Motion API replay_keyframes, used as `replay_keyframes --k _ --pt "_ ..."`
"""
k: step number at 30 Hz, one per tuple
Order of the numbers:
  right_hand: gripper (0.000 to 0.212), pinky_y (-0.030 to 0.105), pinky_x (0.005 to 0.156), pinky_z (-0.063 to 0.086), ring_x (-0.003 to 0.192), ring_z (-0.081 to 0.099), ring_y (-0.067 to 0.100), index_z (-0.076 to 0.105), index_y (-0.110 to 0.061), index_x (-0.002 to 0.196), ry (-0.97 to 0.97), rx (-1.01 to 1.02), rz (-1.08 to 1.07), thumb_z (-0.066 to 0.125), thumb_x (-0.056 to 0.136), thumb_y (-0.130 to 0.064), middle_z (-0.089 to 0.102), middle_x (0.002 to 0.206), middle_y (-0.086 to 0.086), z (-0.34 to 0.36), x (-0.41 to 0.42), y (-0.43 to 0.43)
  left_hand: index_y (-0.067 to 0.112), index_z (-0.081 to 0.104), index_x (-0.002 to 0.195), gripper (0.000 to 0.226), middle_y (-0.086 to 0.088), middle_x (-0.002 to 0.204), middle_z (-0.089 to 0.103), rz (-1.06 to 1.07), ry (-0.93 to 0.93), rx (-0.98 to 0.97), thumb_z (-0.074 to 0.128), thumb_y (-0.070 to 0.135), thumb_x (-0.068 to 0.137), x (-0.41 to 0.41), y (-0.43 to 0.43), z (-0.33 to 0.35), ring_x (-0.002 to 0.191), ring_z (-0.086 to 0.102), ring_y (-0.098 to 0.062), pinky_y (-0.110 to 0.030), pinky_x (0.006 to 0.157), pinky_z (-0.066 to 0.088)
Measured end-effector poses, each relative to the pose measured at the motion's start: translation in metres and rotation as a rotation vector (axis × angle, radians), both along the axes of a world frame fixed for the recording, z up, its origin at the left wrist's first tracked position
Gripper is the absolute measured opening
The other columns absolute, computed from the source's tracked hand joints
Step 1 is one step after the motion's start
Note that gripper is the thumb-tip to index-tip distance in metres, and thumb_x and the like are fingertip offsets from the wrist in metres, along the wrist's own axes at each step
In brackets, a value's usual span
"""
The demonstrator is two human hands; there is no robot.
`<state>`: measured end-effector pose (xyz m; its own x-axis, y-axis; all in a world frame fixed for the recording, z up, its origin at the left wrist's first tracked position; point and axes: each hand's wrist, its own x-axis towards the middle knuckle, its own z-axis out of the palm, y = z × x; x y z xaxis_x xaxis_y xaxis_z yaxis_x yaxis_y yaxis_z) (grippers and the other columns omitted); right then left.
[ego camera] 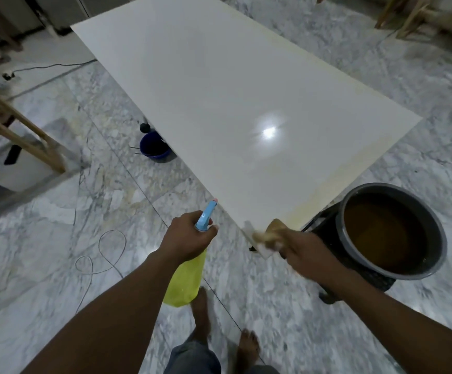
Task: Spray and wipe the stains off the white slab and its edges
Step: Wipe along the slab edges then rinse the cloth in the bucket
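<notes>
A long white slab (219, 98) stretches away from me, glossy, with yellowish staining along its right and near edges. My left hand (189, 234) grips a yellow spray bottle (185, 279) by its blue trigger head, the nozzle aimed toward the slab's near corner. My right hand (304, 252) holds a tan cloth (269, 233) against that near corner and its edge; the cloth is blurred.
A grey bucket (397, 193) of brown liquid sits on a black crate at the right, beside the slab's near end. A blue bucket (154, 148) stands under the slab's left side. Cables lie on the marble floor (57, 238). Wooden frames stand at left and far right. My bare feet are below.
</notes>
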<state>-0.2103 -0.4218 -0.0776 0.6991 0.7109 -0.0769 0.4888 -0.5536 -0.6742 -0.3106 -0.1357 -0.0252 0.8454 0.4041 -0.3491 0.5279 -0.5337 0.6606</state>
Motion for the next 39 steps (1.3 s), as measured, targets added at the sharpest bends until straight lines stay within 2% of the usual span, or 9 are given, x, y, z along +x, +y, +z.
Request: replay_keyframes --k 4,8,13,20,24,27,29,32,39 --pt "0.027 0.024 0.058 0.046 0.067 0.060 0.008 0.059 -0.031 0.126 0.023 0.165 -0.289 0.050 0.101 -0.031 0.067 0.085 -0.008 0.034 0.031 0.059 0.021 0.070 0.091 0.018 -0.001 0.085 0.073 -0.002 0.008 0.047 0.073 0.038 0.089 0.001 0.018 0.000 0.082 0.068 -0.021 -0.036 0.075 0.052" --pt "0.030 0.036 0.085 0.048 0.109 0.058 0.028 0.056 -0.021 0.128 -0.060 0.082 0.052 0.049 0.098 -0.022 0.057 0.126 0.006 -0.009 0.031 0.106 0.021 0.070 0.090 0.019 -0.001 0.084 0.073 0.013 0.024 0.037 0.072 0.039 0.089 -0.002 0.025 -0.003 0.082 0.068 -0.020 -0.029 0.068 0.047" --pt "0.052 0.049 0.122 0.015 0.152 0.012 0.024 0.035 -0.027 0.151 -0.241 -0.184 0.182 0.028 0.100 -0.038 0.023 0.162 0.000 -0.060 0.002 0.084 0.021 0.068 0.085 0.018 0.001 0.078 0.072 0.025 0.018 0.030 0.072 0.039 0.088 0.001 0.031 -0.006 0.078 0.067 -0.019 -0.031 0.066 0.046" --pt "0.063 0.053 0.117 0.028 0.149 0.024 0.027 0.042 -0.024 0.148 -0.367 -0.091 0.257 0.064 0.089 -0.013 0.033 0.159 0.004 -0.066 -0.034 0.021 0.021 0.070 0.094 0.017 0.000 0.083 0.072 0.055 0.029 -0.019 0.071 0.038 0.090 -0.001 0.025 -0.010 0.076 0.066 -0.018 -0.028 0.063 0.044" --pt "0.039 0.040 0.099 0.051 0.127 0.056 0.024 0.049 -0.025 0.134 -0.347 -0.051 0.248 0.055 0.095 -0.024 0.061 0.136 0.003 -0.030 -0.038 0.008 0.021 0.070 0.092 0.016 0.000 0.080 0.071 0.083 0.012 -0.069 0.071 0.037 0.090 0.000 0.031 -0.007 0.075 0.064 -0.018 -0.029 0.068 0.045" --pt "0.022 0.037 0.064 0.052 0.078 0.067 0.025 0.061 -0.022 0.098 0.015 0.027 -0.243 0.045 0.101 -0.037 0.070 0.084 0.003 0.018 -0.021 0.050 0.021 0.069 0.089 0.015 -0.001 0.080 0.072 0.091 -0.002 -0.063 0.071 0.036 0.090 0.008 0.047 -0.002 0.075 0.067 -0.020 -0.032 0.070 0.050" --pt "0.033 0.048 0.077 0.056 0.089 0.068 0.035 0.067 -0.011 0.092 0.595 0.208 -0.625 0.051 0.098 -0.039 0.072 0.090 0.017 0.042 0.009 0.092 0.024 0.069 0.089 0.013 0.001 0.081 0.072 0.107 -0.007 -0.059 0.072 0.037 0.088 0.016 0.065 0.002 0.078 0.068 -0.020 -0.034 0.073 0.052" --pt "0.047 0.046 0.098 0.049 0.105 0.065 0.035 0.069 -0.006 0.118 1.380 0.629 -0.738 0.052 0.095 -0.043 0.069 0.116 0.019 0.075 0.054 0.154 0.026 0.068 0.086 0.013 0.002 0.077 0.071 0.124 -0.034 -0.073 0.072 0.039 0.087 0.032 0.102 0.012 0.074 0.069 -0.021 -0.039 0.073 0.056" --pt "0.063 0.053 0.114 0.032 0.133 0.049 0.037 0.053 -0.007 0.139 1.653 0.927 -0.628 0.048 0.094 -0.051 0.054 0.141 0.020 0.099 0.106 0.335 0.020 0.068 0.089 0.018 0.002 0.090 0.073 0.041 -0.072 -0.049 0.071 0.037 0.088 0.083 0.235 0.045 0.083 0.068 -0.021 -0.037 0.074 0.052"
